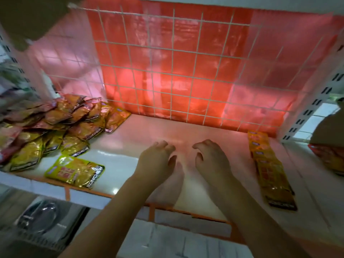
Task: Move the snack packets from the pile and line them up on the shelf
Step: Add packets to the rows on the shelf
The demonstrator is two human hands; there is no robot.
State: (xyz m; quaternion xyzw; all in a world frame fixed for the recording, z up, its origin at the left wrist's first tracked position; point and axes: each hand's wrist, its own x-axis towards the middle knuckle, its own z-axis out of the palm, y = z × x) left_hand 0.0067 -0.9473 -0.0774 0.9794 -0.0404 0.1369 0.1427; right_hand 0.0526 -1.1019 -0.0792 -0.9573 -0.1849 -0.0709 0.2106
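Head view: pile (pixel 50 123) left of hands (pixel 158 157)

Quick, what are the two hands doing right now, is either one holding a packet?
Left hand: open, fingers loosely curled, holding nothing.
Right hand: open, fingers loosely curled, holding nothing.

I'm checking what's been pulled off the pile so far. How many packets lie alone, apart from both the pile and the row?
1. A single yellow packet lies flat near the shelf's front edge, just right of the pile, well left of the row.
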